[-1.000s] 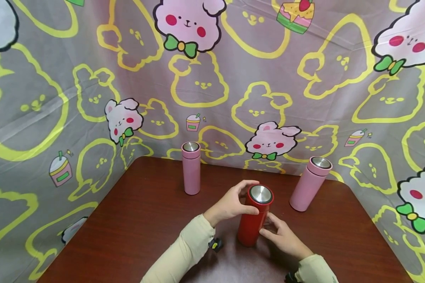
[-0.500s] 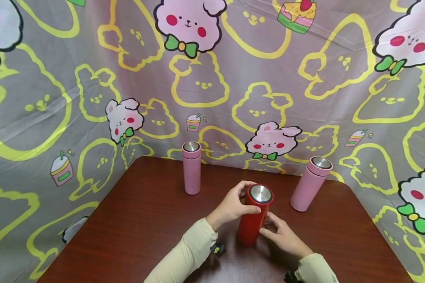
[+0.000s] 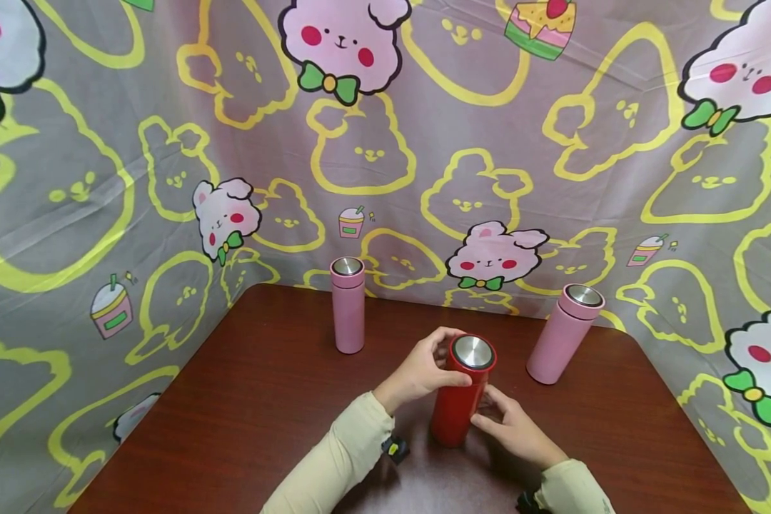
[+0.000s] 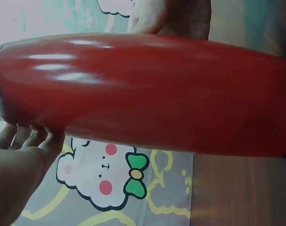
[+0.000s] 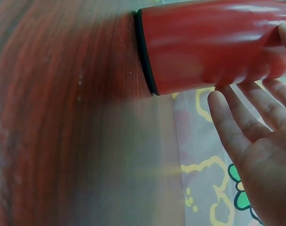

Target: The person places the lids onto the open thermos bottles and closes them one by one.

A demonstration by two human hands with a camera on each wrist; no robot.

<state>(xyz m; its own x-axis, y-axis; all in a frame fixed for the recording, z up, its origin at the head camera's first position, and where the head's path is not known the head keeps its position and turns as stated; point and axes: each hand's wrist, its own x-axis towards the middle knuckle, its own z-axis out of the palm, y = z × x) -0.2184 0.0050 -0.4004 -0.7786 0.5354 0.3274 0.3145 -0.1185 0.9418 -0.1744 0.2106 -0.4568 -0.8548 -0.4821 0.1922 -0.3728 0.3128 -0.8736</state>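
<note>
A red thermos bottle (image 3: 452,410) with a steel-topped lid (image 3: 473,353) stands upright near the front middle of the table. My left hand (image 3: 417,371) grips it around the top, thumb across the near side and fingers behind. Lower down, on the right side, my right hand (image 3: 514,428) holds the body between thumb and fingers. The left wrist view has the red body (image 4: 147,94) across it, with left fingers (image 4: 36,136) curled under the lid end. In the right wrist view, the right fingers (image 5: 246,108) bend against the body above its black base ring (image 5: 145,52).
Two pink thermos bottles stand farther back on the brown wooden table (image 3: 231,400): one (image 3: 348,310) at the back left, the other (image 3: 562,339) at the back right. A cartoon-printed cloth (image 3: 385,143) hangs behind and beside the table.
Over the last second my left hand and forearm have shifted very slightly to the right. The bottles and my right hand hold their places.
</note>
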